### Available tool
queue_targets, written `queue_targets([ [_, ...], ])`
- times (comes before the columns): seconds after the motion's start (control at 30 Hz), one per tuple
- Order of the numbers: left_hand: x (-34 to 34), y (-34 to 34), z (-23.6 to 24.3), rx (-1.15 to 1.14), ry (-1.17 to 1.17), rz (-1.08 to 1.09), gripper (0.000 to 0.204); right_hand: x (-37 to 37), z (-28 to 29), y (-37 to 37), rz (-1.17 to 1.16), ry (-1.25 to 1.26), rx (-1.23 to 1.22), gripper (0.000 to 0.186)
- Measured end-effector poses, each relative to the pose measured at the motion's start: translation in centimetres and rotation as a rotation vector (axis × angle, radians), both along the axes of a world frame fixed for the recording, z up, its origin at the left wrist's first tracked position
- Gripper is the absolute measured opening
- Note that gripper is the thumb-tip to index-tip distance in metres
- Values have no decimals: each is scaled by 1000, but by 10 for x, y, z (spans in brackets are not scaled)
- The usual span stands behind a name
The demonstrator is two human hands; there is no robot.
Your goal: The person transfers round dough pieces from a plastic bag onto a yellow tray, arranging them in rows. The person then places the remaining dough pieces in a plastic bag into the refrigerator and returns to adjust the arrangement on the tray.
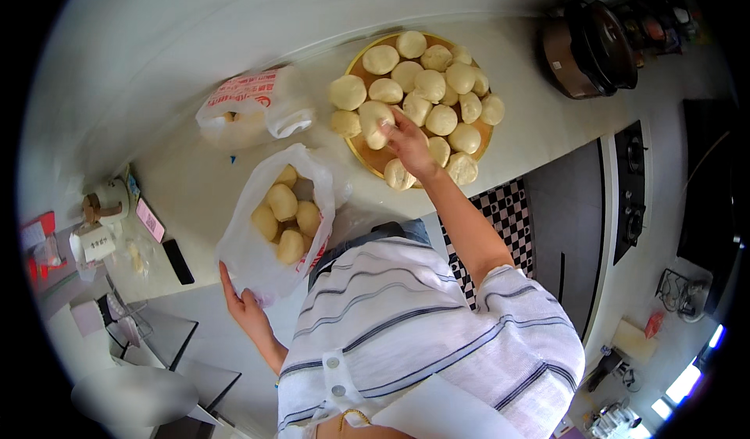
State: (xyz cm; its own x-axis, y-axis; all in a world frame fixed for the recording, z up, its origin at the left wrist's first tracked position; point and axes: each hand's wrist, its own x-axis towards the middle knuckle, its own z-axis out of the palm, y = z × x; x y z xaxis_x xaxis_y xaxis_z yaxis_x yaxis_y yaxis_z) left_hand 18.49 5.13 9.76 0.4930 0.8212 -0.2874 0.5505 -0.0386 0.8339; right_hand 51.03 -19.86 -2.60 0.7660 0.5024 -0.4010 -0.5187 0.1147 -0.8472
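Observation:
A round wooden board (366,151) on the counter carries many pale steamed buns (430,85), some piled on others. My right hand (408,146) is closed on one bun (376,123) at the board's left side, thumb and fingers around its right edge. To the left of the board, a white plastic bag (248,205) gapes open at the counter's front edge with several buns (281,203) inside. My left hand (248,314) is at the bag's lower left side, its fingers extended against the plastic; part of the hand is behind the bag.
Behind the open bag stands a filled plastic bag (251,105) with red print. A black phone (178,262), a pink card (150,220) and a jug (107,201) are on the left. A brown electric cooker (582,52) occupies the right end, near a stove (630,189).

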Motion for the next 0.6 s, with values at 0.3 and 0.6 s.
queue_targets([
  [0.3, -6, -2, -5, -22, -35, 10, 71, -52, 71, 57, 318, 240, 586, 51],
  [0.6, 1, -19, 21, 273, -101, -103, 58, -138, 65, 154, 933, -686, -209, 53],
])
